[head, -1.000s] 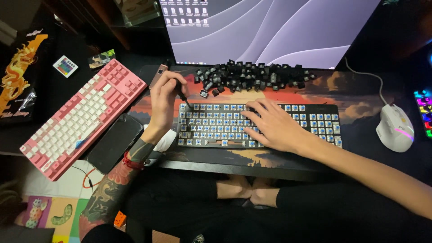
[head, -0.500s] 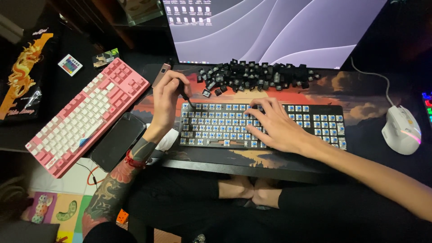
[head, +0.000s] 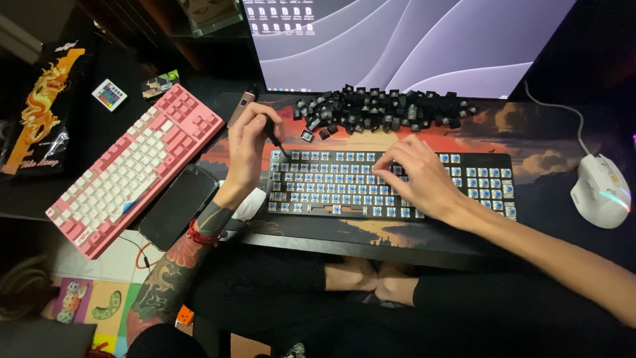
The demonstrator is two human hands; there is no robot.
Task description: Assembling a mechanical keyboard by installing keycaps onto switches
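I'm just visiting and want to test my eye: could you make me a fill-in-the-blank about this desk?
1. The left hand holds a thin dark ____.
2. The right hand rests on the black keyboard, whose keycaps are ____.
3. The loose keycaps are piled just below the ____.
4. The keyboard on the left is ____.

Missing words: tool; off; monitor; pink

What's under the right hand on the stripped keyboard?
The right hand rests on the black keyboard, whose blue switches show all around it. The ones beneath the hand are covered.
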